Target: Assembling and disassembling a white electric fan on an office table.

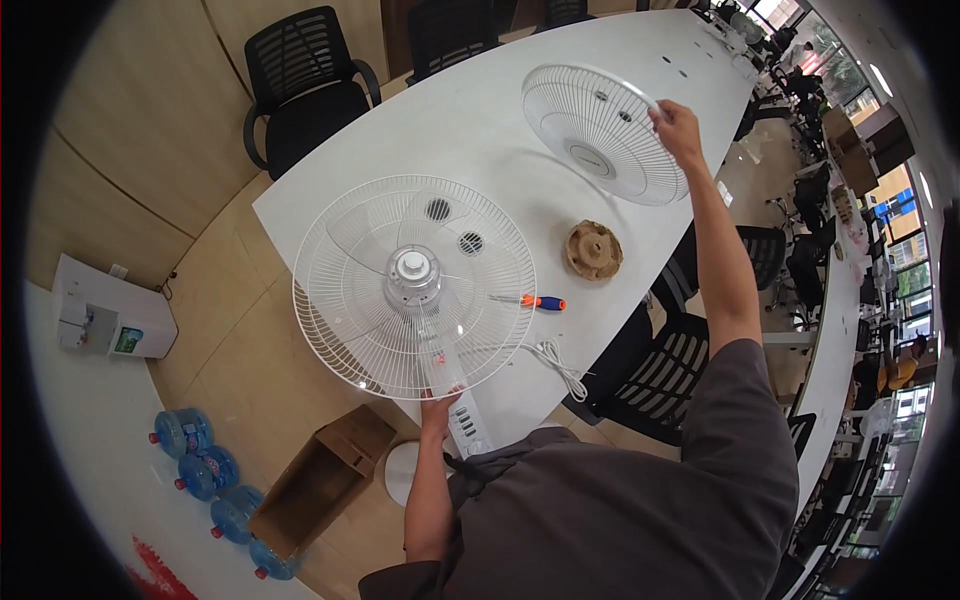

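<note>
A white electric fan (468,425) stands at the near side of the white table, its transparent blades and centre hub (412,266) showing in the round rear wire grille (335,345). My left hand (440,402) is closed on the fan just below the grille's lower rim, its fingers partly hidden. Out to the far right, my right hand (678,132) grips the rim of the loose front grille (565,115), which is tilted over the table. Between them lie a screwdriver (545,302) with an orange and blue handle and a round brown moulded-pulp piece (594,249).
A bundled white cord (560,372) lies beside the fan. Black chairs (665,375) line both sides of the table (480,110). On the floor at left are an open cardboard box (325,480), a white round stool-like thing (402,472) and several blue water bottles (205,472).
</note>
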### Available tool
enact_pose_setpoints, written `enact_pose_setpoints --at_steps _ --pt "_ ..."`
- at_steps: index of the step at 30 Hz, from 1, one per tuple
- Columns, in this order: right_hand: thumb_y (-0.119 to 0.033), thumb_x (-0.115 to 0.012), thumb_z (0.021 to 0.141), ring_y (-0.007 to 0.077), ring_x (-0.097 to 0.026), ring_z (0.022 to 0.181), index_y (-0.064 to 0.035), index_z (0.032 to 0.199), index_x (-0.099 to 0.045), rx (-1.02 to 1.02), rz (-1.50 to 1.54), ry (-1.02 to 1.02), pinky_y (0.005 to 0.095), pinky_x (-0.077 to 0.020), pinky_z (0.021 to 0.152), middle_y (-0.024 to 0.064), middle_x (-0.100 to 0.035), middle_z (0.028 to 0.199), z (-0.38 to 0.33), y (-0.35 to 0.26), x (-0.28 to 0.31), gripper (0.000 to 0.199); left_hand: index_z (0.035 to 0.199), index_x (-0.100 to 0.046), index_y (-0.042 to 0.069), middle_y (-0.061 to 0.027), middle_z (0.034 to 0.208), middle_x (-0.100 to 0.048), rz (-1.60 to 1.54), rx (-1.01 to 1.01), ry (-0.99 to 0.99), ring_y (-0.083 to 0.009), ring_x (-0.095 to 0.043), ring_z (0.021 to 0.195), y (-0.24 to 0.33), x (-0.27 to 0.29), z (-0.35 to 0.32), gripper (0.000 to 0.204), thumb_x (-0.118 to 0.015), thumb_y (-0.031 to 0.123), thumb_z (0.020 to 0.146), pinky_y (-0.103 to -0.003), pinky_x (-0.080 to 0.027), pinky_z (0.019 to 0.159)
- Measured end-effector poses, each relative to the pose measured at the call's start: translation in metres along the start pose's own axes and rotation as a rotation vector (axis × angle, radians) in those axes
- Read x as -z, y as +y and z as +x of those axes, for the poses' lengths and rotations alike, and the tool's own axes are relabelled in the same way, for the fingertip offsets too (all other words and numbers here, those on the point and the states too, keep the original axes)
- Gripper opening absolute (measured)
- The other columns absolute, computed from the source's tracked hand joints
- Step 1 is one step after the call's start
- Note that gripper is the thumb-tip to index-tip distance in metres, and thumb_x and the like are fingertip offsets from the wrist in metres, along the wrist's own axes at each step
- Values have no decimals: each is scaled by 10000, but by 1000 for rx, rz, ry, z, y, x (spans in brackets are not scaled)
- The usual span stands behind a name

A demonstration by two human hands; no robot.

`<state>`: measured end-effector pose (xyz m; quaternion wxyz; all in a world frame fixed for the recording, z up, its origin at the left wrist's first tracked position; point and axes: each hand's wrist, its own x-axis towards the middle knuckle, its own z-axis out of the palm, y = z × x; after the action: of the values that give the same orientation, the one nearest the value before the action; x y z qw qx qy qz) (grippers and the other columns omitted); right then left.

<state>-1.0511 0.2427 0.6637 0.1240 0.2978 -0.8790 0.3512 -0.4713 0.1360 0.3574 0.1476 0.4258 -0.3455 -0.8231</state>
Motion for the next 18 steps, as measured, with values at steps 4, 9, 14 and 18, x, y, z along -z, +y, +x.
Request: enact_pose_setpoints --at_steps 4,9,14,18 --pt "-159 -686 898 91 -559 595 -2 1001 -715 -51 331 5 244 -435 542 35 -631 686 29 -33 54 190 1157 -585 0 -106 980 -687 -59 -45 -16 -220 -682 846 0 0 0 443 -751 -31 747 -348 -559 746" --pt "-196 -662 920 67 -464 519 -37 1119 -679 -187 427 59 226 -365 468 1 -562 687 49 -107 159 255 1255 -503 21 -104 1094 -629 1 -2 -26 -241 -638 945 -1 5 3 579 -776 20 745 -369 -536 808" --pt "-193 -589 977 20 -544 583 -119 1318 -570 -143 640 -117 203 -416 468 -66 -620 824 94 -78 253 350 1199 -563 9 -100 1031 -671 -11 -16 -5 -224 -668 885 5 4 3 495 -765 -5 747 -354 -551 771" --pt "-167 -594 972 58 -601 687 -67 1307 -559 -144 818 -75 173 -503 626 -41 -684 1034 100 -96 274 351 1195 -565 10 -92 1044 -665 -12 -74 -38 -214 -656 906 -12 13 12 492 -774 12 750 -357 -539 790"
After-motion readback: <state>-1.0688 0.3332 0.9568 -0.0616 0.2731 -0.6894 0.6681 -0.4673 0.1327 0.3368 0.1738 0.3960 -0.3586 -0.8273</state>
